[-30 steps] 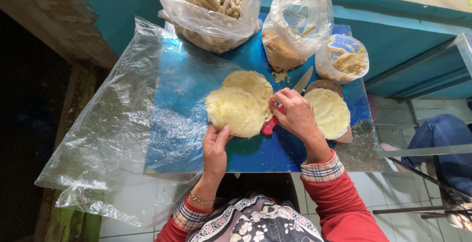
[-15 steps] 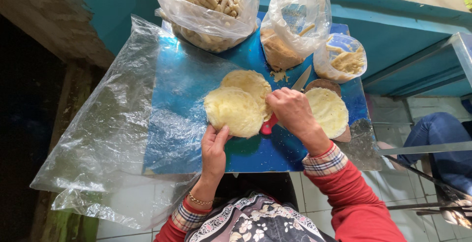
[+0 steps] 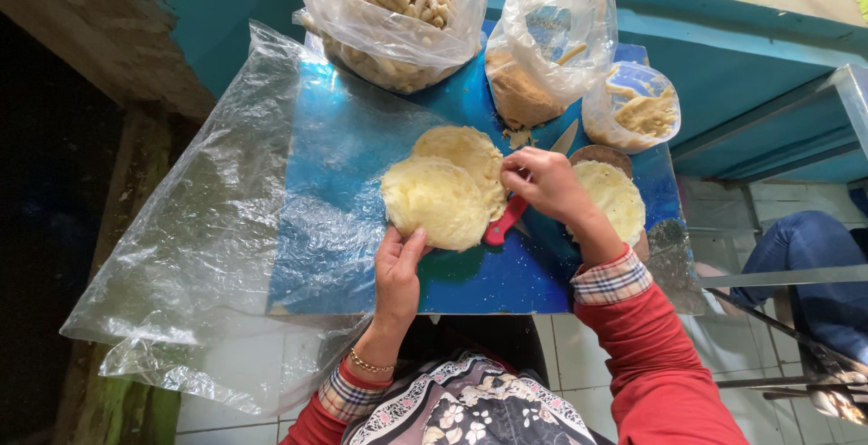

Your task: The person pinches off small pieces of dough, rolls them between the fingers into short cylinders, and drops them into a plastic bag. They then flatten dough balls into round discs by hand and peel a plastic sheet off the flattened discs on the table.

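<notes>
Change: right hand (image 3: 545, 184) drawn slightly nearer the body than half a second ago; left hand (image 3: 399, 269) unmoved.
Left hand: fingers spread, touching the near edge of the front dough disc (image 3: 437, 202).
Right hand: curled, pinching that disc's right edge, above the red-handled knife (image 3: 508, 217).
Discs: second disc (image 3: 461, 149) behind, overlapped; third disc (image 3: 617, 197) right, on blue board (image 3: 362, 183).
Big bag (image 3: 391, 11): pale finger-shaped rolls.
Middle bag (image 3: 550, 47): brownish filling.
Small tub (image 3: 633, 107): beige paste.
</notes>
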### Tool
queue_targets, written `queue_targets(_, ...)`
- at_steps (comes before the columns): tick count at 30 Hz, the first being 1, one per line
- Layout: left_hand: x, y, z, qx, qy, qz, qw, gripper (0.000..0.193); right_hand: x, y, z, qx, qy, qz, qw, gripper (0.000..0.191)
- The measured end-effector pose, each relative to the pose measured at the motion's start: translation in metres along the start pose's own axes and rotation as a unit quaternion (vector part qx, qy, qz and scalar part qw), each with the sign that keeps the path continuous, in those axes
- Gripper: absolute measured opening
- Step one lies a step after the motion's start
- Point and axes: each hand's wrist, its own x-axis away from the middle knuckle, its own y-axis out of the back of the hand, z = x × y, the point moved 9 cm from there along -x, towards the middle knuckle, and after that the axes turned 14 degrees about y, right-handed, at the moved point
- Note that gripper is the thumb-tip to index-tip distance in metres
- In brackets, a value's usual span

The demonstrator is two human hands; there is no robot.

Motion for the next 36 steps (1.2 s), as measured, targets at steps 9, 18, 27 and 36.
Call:
queue_targets(9,0.001,0.002,0.002,-0.007,0.003,-0.005,1.000,0.035,0.007,0.001,0.008,-0.050,0.018,-0.006,0.999,0.013)
queue_targets(18,0.002,0.000,-0.001,-0.013,0.000,-0.001,1.000,0.035,-0.003,-0.009,0.069,0.260,0.193,0.075,0.943,0.007)
queue_targets(27,0.000,0.001,0.002,-0.017,0.000,-0.006,1.000,0.034,-0.002,-0.011,0.051,0.251,0.221,0.020,0.942,0.009)
queue_targets(36,-0.001,0.007,0.005,-0.013,0.007,-0.012,1.000,0.034,0.067,0.022,-0.047,-0.374,-0.218,-0.185,0.882,0.012)
